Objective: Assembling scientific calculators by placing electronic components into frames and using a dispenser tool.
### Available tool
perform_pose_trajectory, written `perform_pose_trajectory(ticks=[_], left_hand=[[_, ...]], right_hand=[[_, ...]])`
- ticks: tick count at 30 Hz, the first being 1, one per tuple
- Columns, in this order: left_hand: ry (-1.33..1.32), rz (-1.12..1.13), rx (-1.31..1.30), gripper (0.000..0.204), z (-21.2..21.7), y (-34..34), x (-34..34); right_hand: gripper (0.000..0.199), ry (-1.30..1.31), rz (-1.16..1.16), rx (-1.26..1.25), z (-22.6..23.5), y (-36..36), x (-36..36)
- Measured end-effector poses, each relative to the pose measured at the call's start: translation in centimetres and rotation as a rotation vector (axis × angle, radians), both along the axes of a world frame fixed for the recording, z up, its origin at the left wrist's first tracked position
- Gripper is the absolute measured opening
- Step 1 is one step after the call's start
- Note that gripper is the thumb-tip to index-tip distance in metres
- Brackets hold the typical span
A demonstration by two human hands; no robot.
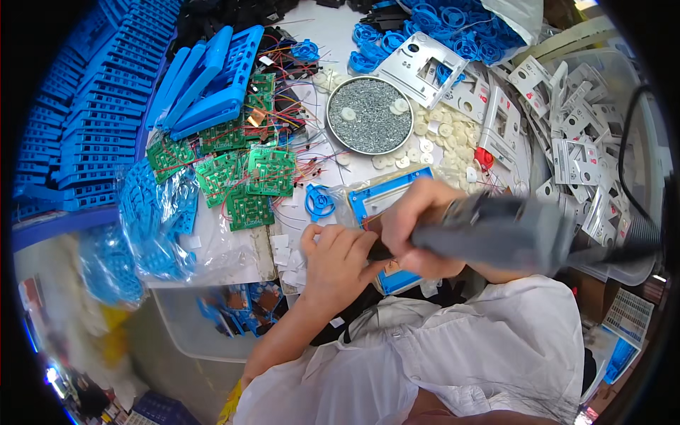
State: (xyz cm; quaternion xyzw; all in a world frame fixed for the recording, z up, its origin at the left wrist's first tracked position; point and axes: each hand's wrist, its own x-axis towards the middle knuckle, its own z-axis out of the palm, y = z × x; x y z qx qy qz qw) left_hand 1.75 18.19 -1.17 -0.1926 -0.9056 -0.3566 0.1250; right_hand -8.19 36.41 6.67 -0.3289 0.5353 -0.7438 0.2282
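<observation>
Head view: the right hand [418,227] is wrapped tight around a grey electric screwdriver [496,232], its blurred body lying across the picture toward the right. The left hand [336,258] sits just beside it, fingers curled down and pressed onto a blue plastic frame [386,195] on the white tabletop [326,35], partly hiding it. The tool's tip is hidden between the two hands. Just beyond the frame stand a round metal bowl of screws [370,115] and, to the left, green circuit boards [248,173] with trailing wires.
</observation>
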Motion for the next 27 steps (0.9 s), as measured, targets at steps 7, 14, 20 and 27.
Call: perform_pose_trajectory(ticks=[7, 14, 20, 27], left_hand=[[-0.165, -0.044, 0.31, 0.038, 0.6, -0.2, -2.3], [-0.581, 0.222, 0.851, 0.025, -1.9, 1.7, -2.4], [-0.721, 0.163, 1.0, 0.025, -0.5, 1.8, -3.0], [-0.244, 0.277, 0.296, 0.053, 2.2, 1.5, -1.7]], right_hand=[[0.104, 0.185, -0.627, 0.13, 1.8, 4.6, 0.5], [0.088, 0.604, -0.699, 0.634, -4.5, 7.7, 2.7], [0.071, 0.758, -0.514, 0.801, -3.4, 5.6, 0.8], [0.053, 0.764, -0.35, 0.646, -3.9, 5.7, -2.6]])
